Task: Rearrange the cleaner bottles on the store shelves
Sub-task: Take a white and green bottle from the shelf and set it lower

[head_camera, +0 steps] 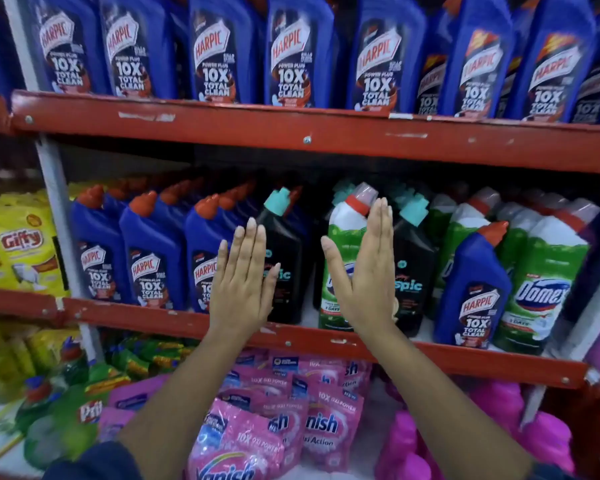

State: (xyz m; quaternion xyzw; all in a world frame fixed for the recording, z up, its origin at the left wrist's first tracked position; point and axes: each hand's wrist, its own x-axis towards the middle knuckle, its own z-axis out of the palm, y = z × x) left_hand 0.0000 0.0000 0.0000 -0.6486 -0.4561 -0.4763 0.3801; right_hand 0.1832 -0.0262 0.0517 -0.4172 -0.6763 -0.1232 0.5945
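Observation:
On the middle red shelf (291, 337) stand blue Harpic bottles (149, 258) at the left, a black Spic bottle (284, 258) with a teal cap, a green-and-white Domex bottle (342, 244), a second black Spic bottle (413, 271), one blue Harpic bottle (471, 289) and more Domex bottles (548, 282) at the right. My left hand (243, 278) is flat and open in front of the first Spic bottle. My right hand (364, 271) is flat and open, edge-on, in front of the Domex bottle beside it. Neither hand holds anything.
The top shelf (257, 128) carries a row of large blue Harpic bottles (295, 53). Yellow Giffy pouches (18, 247) sit at the left. Below lie pink Vanish pouches (257, 431), green bottles (66, 410) and pink bottles (534, 434). A grey upright post (54, 188) divides the bays.

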